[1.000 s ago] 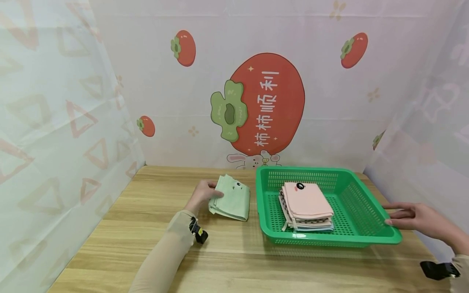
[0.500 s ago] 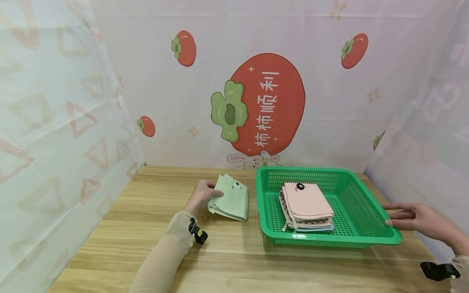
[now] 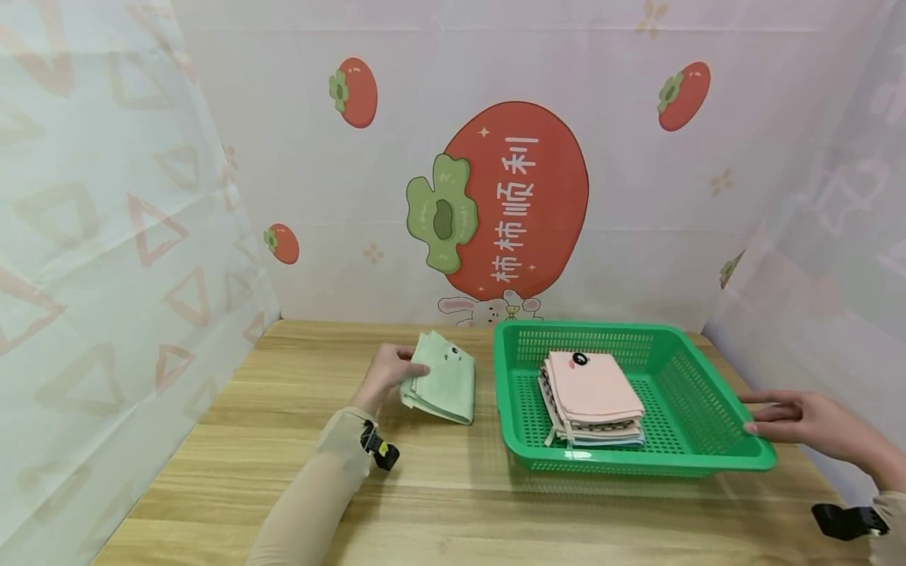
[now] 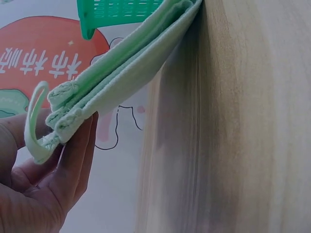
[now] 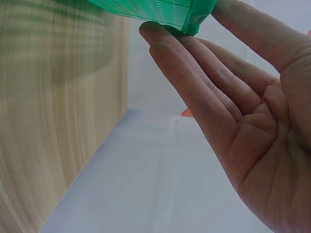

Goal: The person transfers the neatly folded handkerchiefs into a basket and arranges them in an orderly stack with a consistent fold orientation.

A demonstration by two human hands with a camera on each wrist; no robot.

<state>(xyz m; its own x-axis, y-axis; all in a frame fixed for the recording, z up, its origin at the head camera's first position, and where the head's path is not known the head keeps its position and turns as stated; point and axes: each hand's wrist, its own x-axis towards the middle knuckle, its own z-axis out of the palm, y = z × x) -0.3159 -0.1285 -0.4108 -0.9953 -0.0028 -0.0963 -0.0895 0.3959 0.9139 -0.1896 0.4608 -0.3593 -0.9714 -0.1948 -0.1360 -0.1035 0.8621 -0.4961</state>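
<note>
My left hand (image 3: 385,376) pinches the left side of a folded light green hand towel (image 3: 447,385) with a small printed face. The left wrist view shows its thick folded layers and hanging loop (image 4: 35,116), with the thumb on one side and fingers beneath. The towel is tilted, its held side raised off the table. To its right is a green plastic basket (image 3: 602,464). Inside lies a stack of folded towels with a pink towel (image 3: 598,385) on top. My right hand (image 3: 807,424) grips the basket's right rim (image 5: 198,14), thumb over it and nearly straight fingers under.
The wooden table (image 3: 283,440) carries the basket. A white printed backdrop (image 3: 623,259) rises behind the table, and similar sheets enclose the left and right sides.
My left hand has shifted slightly left and up with the green towel, widening the gap to the basket. The right hand and basket have not visibly moved.
</note>
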